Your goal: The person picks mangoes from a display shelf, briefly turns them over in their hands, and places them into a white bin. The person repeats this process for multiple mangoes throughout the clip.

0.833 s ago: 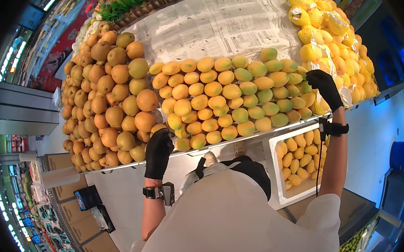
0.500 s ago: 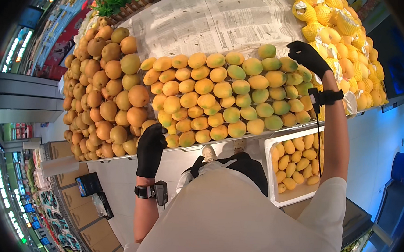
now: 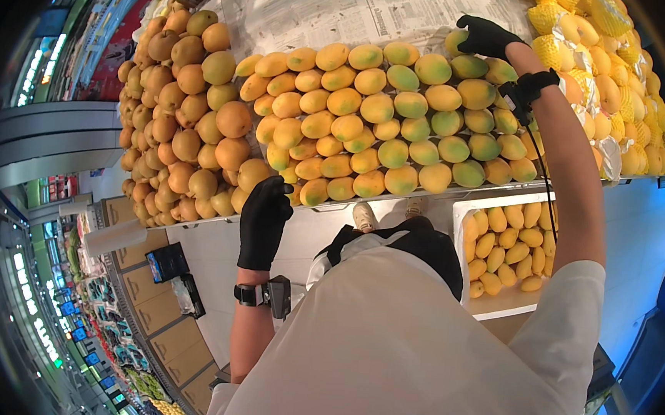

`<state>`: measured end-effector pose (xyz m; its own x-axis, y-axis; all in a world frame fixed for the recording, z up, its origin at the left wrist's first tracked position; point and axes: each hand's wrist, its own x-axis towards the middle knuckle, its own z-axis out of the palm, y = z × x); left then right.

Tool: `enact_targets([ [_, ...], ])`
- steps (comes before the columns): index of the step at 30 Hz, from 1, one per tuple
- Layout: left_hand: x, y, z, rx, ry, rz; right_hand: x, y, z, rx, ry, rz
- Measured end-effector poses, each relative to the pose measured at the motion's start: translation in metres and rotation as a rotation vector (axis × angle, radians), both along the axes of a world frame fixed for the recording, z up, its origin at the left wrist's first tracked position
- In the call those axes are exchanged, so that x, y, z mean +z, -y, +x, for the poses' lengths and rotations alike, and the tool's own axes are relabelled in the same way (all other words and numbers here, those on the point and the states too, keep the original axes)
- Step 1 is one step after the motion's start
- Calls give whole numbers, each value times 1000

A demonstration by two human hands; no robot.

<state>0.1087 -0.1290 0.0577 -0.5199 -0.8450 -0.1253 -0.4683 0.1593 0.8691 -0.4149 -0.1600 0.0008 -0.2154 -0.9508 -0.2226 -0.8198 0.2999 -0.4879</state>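
Printed paper [image 3: 323,15] lines the back of the sloping display stand in front of you, in a brightly lit shop. Across its front lie your mangoes [image 3: 378,106], packed in close rows, each nestled against its neighbours, probably so that none rolls toward the stand's front edge. Brown round pears [image 3: 234,119] are heaped on their left, and yellow fruit in foam nets [image 3: 545,50] on their right; the netting likely cushions the skins, and the two heaps seem to bound the rows at either side. Your right hand [image 3: 489,38], black-gloved, reaches over the far right corner of the mangoes with its fingers bent down. Just under and beside those fingertips sits a greenish mango [image 3: 453,44] at the back of the rows, next to the bare paper; the glove hides part of it, so you cannot tell whether the fingers are closed around it or only resting there. Your left hand [image 3: 263,222], also gloved, is at the front edge, its fingers curled into a narrow grip beside the nearest pear and the front left mangoes; nothing shows in it, though its palm is hidden. Below the stand, to your right, a white box [image 3: 507,311] contains more yellow mangoes.
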Motion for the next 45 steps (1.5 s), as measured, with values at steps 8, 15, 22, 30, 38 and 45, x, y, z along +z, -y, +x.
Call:
enact_targets([
  [8, 3, -3, -7, 90, -124, 206, -21, 12, 2, 96, -293, -13],
  [15, 7, -4, -11, 61, -84, 107, -31, 13, -2, 35, -414, -117],
  [22, 0, 0, -5, 54, -80, 69, -52, 19, -28, 88, -428, -207],
  [30, -8, 4, 4, 4, -118, 109, -47, 11, -53, -282, 526, -86],
  [38, -10, 7, 5, -20, -124, 90, -11, -11, -51, -261, 1348, -229],
  [45, -23, 17, 4, -100, -86, 28, 51, -54, 90, -191, 1486, -478],
])
